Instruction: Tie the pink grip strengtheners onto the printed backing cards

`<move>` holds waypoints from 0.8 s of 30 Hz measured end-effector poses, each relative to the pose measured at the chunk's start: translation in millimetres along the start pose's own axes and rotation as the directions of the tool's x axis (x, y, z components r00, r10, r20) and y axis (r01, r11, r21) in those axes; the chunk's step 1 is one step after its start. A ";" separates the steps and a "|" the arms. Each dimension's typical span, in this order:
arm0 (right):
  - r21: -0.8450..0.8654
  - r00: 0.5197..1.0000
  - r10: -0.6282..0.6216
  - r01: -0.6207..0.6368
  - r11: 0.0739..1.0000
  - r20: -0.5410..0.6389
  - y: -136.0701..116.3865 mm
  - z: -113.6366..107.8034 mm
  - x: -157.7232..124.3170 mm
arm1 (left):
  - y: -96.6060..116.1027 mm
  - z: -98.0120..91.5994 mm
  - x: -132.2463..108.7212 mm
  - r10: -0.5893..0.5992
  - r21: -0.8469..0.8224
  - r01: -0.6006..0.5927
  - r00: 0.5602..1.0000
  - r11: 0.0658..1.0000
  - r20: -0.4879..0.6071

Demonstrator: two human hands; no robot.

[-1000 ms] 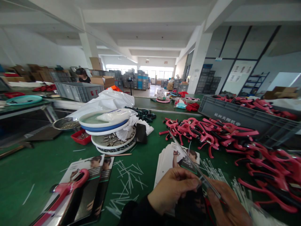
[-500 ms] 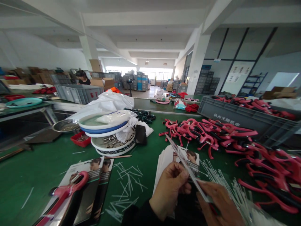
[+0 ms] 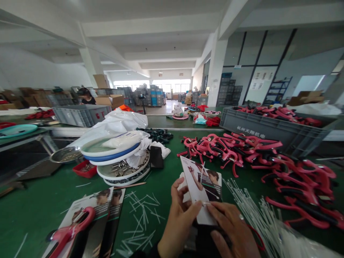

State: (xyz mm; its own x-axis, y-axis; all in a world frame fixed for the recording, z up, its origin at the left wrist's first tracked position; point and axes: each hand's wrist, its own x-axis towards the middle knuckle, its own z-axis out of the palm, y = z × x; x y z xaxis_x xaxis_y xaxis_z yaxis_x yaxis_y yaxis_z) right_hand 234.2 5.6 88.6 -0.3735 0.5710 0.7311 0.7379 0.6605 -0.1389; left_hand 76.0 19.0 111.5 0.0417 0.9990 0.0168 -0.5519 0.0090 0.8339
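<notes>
My left hand grips the left edge of a printed card, its thumb near the lower middle. From the right, my right hand pinches the same card low down, its fingertips close to my left thumb. A white cable tie sticks up in front of the card, and whether it is threaded through cannot be made out. More printed cards lie just behind. On the left, a pink plier-like tool with black grips rests on two overlapping cards.
Loose cable ties fan out at right, beside a pile of pink tools. A grey crate holds more. Cut white strips litter the green table. Stacked trays and a red box stand left.
The card has turned from nearly edge-on to showing its printed face. My right hand has come in to its lower part, meeting my left thumb. The view has shifted slightly right.
</notes>
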 end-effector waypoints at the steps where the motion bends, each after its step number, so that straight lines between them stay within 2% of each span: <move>1: 0.000 1.000 0.019 -0.019 1.000 0.003 0.5 0.2 -0.5 | 0.8 -6.0 0.8 0.015 0.054 -0.015 1.000 0.998 -0.012; 3: 0.008 0.997 0.072 -0.072 0.997 -0.001 1.9 0.1 -1.1 | 0.8 -19.7 4.1 -0.014 0.159 0.008 0.999 0.987 0.035; 5: 0.023 0.990 0.137 -0.138 0.990 0.008 3.6 -0.3 -1.2 | 0.2 -32.6 8.6 -0.113 0.266 0.081 0.988 0.961 0.106; 7: 0.037 0.980 0.199 -0.200 0.979 0.019 6.3 -0.6 -1.2 | 0.0 -42.1 13.6 -0.168 0.399 0.121 0.982 0.909 0.084; 8: 0.038 0.975 0.219 -0.220 0.975 0.024 8.2 -0.4 -1.5 | 0.0 -45.1 16.0 -0.153 0.485 0.114 0.987 0.867 0.042; 10: 0.024 0.970 0.243 -0.244 0.969 0.026 12.8 0.7 -3.3 | 0.1 -48.3 20.0 -0.068 0.661 0.068 0.997 0.747 -0.026; 12: -0.018 0.966 0.256 -0.256 0.966 0.019 17.9 2.8 -7.0 | 0.6 -48.6 22.2 0.080 0.793 -0.041 0.997 0.608 -0.009; 15: -0.086 0.963 0.270 -0.268 0.959 0.007 24.5 6.8 -14.8 | 1.2 -46.9 21.9 0.317 0.895 -0.202 0.946 0.398 0.072; 17: -0.102 0.967 0.253 -0.250 0.963 0.013 26.8 8.9 -19.5 | 0.6 -45.8 20.7 0.412 0.918 -0.268 0.902 0.291 0.132; 18: -0.101 0.971 0.239 -0.236 0.966 0.017 27.1 9.4 -21.2 | -0.2 -45.5 20.3 0.433 0.916 -0.293 0.888 0.273 0.155; 20: -0.092 0.975 0.220 -0.217 0.972 0.019 25.8 9.3 -23.3 | -2.8 -45.6 20.4 0.449 0.896 -0.327 0.877 0.302 0.170; 24: -0.045 0.966 0.253 -0.250 0.967 0.062 18.0 3.5 -25.6 | -7.1 -49.3 23.0 0.406 0.867 -0.262 0.910 0.423 0.077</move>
State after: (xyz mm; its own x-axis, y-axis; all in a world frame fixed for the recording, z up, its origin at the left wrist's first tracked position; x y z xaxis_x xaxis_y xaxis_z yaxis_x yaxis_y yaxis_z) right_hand 255.1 4.5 65.0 -0.2093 0.7485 0.6293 0.8324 0.4741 -0.2870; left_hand 39.8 44.1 78.7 -0.1220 0.9097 0.3969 0.4779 -0.2966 0.8268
